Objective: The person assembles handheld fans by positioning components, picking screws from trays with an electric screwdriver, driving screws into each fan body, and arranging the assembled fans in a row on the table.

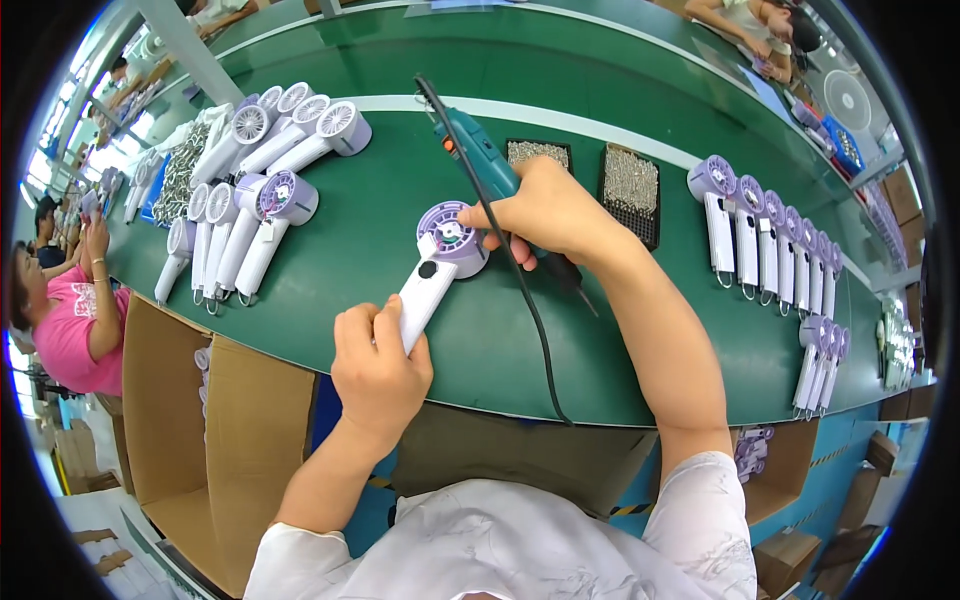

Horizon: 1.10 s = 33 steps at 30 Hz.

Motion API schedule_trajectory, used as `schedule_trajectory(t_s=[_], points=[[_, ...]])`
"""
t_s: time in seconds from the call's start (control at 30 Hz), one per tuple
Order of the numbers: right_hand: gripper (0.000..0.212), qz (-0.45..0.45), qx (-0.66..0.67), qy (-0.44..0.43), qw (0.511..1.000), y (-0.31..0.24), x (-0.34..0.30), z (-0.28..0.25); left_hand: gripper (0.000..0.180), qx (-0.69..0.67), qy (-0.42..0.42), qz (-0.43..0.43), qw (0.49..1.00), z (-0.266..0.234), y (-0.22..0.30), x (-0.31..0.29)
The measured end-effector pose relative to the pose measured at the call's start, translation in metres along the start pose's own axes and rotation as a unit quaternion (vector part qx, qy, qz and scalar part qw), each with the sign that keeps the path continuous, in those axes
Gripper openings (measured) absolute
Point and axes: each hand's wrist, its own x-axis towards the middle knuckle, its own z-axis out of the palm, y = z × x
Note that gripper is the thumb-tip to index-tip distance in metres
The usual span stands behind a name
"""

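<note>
On the green bench lies a handheld fan [428, 290] with a white handle and an open lilac round head showing its inner parts. The fingers of my left hand [378, 368] are closed round the lower end of its handle. My right hand [552, 212] is wrapped round a teal electric screwdriver [482, 155], whose dark bit end points down and right, away from the fan. The right thumb reaches the right rim of the fan head; whether it pinches a small part there I cannot tell. A black cord [530, 310] runs down past that hand.
Two black trays of small screws, one [630, 190] larger, stand beyond my right hand. White-and-lilac fans [285, 200] are grouped at left, others [765, 235] lined up at right. Cardboard boxes [255, 440] stand below the bench. A person in pink [80, 320] works at far left.
</note>
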Motion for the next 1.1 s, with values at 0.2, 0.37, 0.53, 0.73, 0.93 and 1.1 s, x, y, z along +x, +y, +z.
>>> schedule_trajectory(t_s=[0.2,0.37,0.53,0.73,0.93,1.1], points=[[0.024,-0.009,-0.033,-0.014,0.999,0.011,0.006,-0.005,0.045,-0.09,-0.015,-0.013,0.996,-0.003,0.023,-0.004],[0.027,-0.003,-0.064,-0.012,0.998,0.01,0.009,-0.007,0.04,-0.312,-0.118,-0.079,0.94,-0.019,0.009,0.021],[0.028,-0.007,-0.047,-0.008,0.999,0.013,0.011,-0.009,0.061,-0.418,-0.18,0.018,0.89,0.01,-0.057,0.103],[0.03,-0.008,-0.036,-0.005,0.999,0.014,0.012,-0.01,0.071,-0.467,-0.398,0.074,0.786,0.046,-0.067,0.15],[0.031,-0.003,-0.07,-0.042,0.997,0.009,0.008,-0.019,0.061,-0.41,-0.425,0.094,0.801,0.049,-0.063,0.164],[0.035,0.006,-0.147,-0.019,0.989,-0.002,0.003,-0.018,0.064,-0.434,-0.419,0.108,0.79,0.055,-0.063,0.167]])
